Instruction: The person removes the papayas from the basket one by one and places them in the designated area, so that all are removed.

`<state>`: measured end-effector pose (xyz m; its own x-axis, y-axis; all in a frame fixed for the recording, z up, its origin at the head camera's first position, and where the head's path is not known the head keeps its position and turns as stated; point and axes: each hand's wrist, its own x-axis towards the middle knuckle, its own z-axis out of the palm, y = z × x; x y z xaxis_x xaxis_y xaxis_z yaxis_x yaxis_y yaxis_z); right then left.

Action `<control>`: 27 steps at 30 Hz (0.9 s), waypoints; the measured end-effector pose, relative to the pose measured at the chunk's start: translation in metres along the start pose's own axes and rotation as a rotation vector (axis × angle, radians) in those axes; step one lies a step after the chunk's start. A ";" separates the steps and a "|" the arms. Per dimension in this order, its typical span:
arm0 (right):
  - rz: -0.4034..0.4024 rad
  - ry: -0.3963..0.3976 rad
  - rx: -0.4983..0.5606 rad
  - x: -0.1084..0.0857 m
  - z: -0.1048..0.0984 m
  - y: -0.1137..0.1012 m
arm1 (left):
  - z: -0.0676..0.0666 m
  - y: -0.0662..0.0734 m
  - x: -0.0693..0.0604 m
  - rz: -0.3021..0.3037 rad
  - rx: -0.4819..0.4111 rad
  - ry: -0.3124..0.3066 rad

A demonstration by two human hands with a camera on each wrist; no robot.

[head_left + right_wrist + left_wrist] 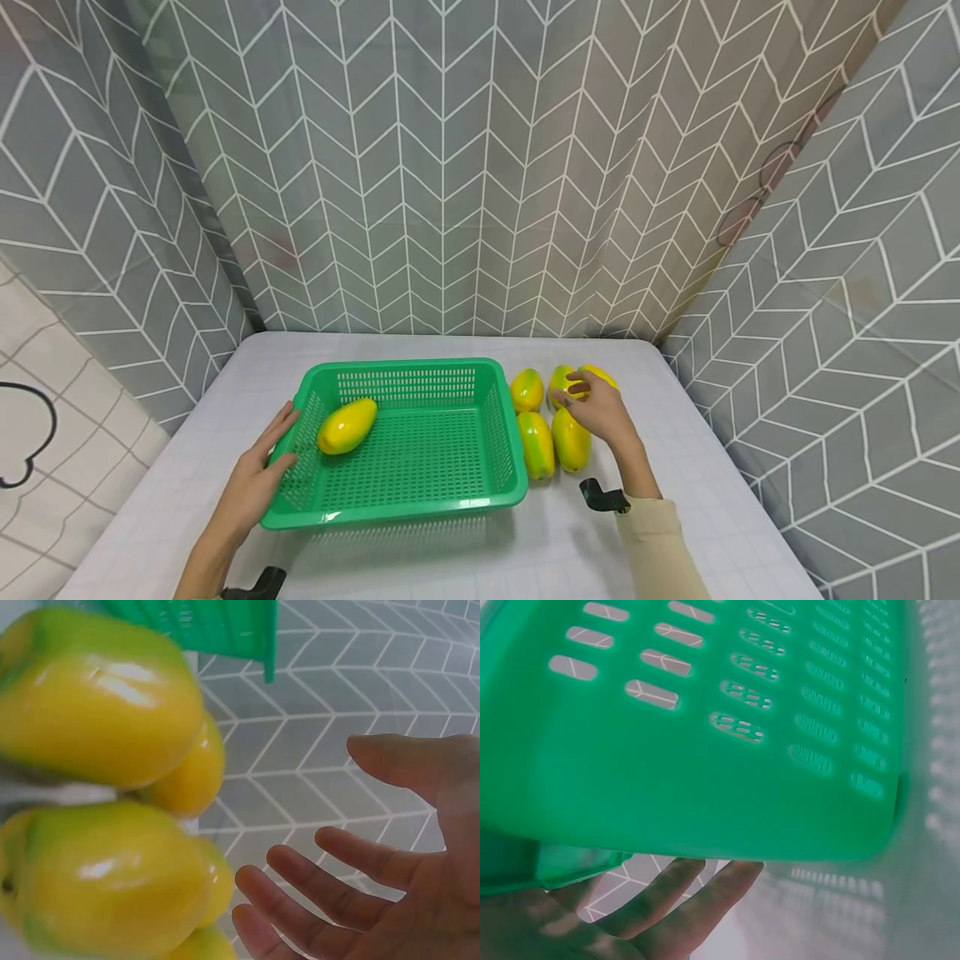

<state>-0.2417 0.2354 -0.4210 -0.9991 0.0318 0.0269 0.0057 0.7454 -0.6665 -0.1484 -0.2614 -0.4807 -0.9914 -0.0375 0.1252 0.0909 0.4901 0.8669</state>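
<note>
A green plastic basket [405,505] with slotted walls stands on the table. One glossy yellow fruit [347,427], mango- or papaya-like, lies inside near its left end. My left hand [251,483] is at the basket's left side, fingers extended along the wall and thumb near the rim. In the left wrist view its fingers [705,900] are straight beneath the rim. Right of the basket, several yellow-green fruits [536,446] stand close together. Above them hovers my right hand [600,408], fingers spread and loosely bent, holding nothing; the right wrist view shows it apart from the fruits [112,877].
The white table [420,567] has a patterned grey curtain [465,208] behind it and similar cloth at both sides. The basket's right wall is close beside the fruits. A black wrist mount [603,497] is on the right forearm.
</note>
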 end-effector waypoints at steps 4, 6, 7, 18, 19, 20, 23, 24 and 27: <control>-0.019 -0.005 0.017 0.000 0.002 -0.011 | 0.000 0.000 0.000 -0.002 0.000 -0.002; -0.030 -0.016 0.028 0.000 0.004 -0.017 | 0.000 0.000 0.000 -0.007 0.001 -0.005; -0.037 -0.022 0.027 -0.001 0.005 -0.019 | 0.000 0.000 0.000 -0.010 0.001 -0.006; -0.138 -0.051 0.070 -0.003 0.019 -0.047 | 0.000 0.001 -0.001 -0.022 0.000 -0.016; -0.142 -0.055 0.071 -0.004 0.020 -0.049 | 0.000 0.001 -0.001 -0.020 0.001 -0.014; -0.147 -0.057 0.071 -0.004 0.021 -0.051 | -0.001 0.001 -0.001 -0.022 0.000 -0.017; -0.168 -0.065 0.075 -0.004 0.024 -0.054 | -0.001 0.002 -0.002 -0.017 -0.002 -0.014; -0.176 -0.067 0.078 -0.004 0.025 -0.055 | -0.001 0.002 -0.002 -0.016 -0.003 -0.016; -0.202 -0.073 0.089 -0.003 0.028 -0.057 | -0.001 0.002 -0.002 -0.015 -0.007 -0.015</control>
<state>-0.2402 0.1735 -0.4040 -0.9800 -0.1626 0.1148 -0.1951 0.6702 -0.7161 -0.1456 -0.2613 -0.4785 -0.9939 -0.0320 0.1052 0.0767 0.4832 0.8721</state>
